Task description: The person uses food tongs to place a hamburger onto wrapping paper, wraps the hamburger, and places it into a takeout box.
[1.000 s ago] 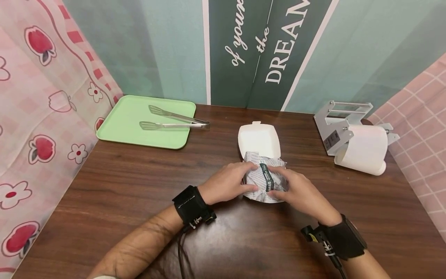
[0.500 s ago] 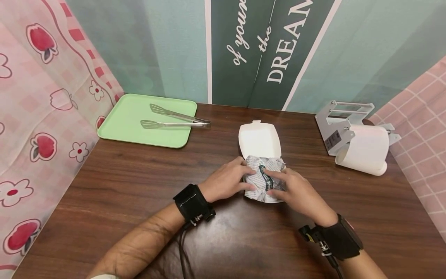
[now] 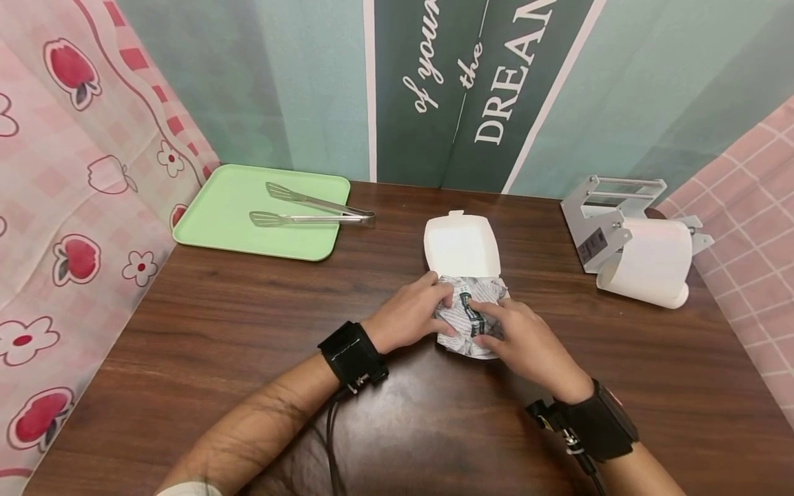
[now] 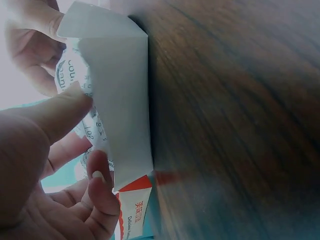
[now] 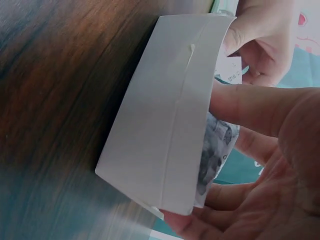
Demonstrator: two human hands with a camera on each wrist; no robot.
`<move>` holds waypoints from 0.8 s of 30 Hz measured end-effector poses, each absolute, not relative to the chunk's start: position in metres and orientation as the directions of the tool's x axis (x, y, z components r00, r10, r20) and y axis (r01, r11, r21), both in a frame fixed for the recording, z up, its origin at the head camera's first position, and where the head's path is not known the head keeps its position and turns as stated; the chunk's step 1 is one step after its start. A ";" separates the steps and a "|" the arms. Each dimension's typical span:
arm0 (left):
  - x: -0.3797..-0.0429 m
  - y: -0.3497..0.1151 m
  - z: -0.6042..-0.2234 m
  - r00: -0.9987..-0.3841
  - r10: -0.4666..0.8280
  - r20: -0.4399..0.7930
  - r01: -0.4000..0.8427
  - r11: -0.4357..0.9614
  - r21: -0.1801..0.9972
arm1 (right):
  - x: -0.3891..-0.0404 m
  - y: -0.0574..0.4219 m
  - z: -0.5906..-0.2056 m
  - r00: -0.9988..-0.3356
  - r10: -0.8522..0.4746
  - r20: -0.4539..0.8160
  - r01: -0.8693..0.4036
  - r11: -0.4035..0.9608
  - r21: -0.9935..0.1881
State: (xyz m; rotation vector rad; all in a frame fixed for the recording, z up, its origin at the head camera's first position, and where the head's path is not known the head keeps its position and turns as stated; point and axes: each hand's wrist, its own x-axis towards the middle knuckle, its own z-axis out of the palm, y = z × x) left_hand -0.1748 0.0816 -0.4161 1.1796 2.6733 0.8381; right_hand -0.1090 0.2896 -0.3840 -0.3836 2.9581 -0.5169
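A burger-sized parcel in printed paper [image 3: 457, 318] with a dark green label strip sits in the base of a white clamshell box [image 5: 165, 120]. The box's lid [image 3: 462, 246] lies folded back, away from the person. My left hand [image 3: 408, 315] holds the parcel's left side, thumb on the paper and fingers curled at the box's far corner. From the right, my right hand [image 3: 530, 337] grips the parcel, index finger and thumb over the top. In the right wrist view, that thumb crosses the box rim beside crumpled wrap [image 5: 217, 145]. What is inside the paper is hidden.
A green tray [image 3: 232, 207] stands at the back left, with metal tongs [image 3: 310, 219] lying across it and over its right edge. At the back right is a metal stand [image 3: 592, 224] with a white paper roll [image 3: 651, 262]. Curtained walls border the brown table [image 3: 248, 310].
Both hands stay on the parcel and shift slightly. The paper sits lower and flatter inside the box than a second ago, with its upper edge pulled in from the lid.
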 end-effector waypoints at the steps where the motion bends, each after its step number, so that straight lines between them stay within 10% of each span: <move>1: -0.175 0.082 -0.417 -0.694 0.709 0.126 0.655 0.548 0.520 | -0.109 0.289 -0.384 -0.960 -0.271 -0.065 -0.234 0.910 -0.342; 24: -0.177 0.068 -0.415 -0.694 0.719 0.030 0.591 0.545 0.595 | -0.109 0.265 -0.393 -0.978 -0.204 0.049 -0.210 0.958 -0.194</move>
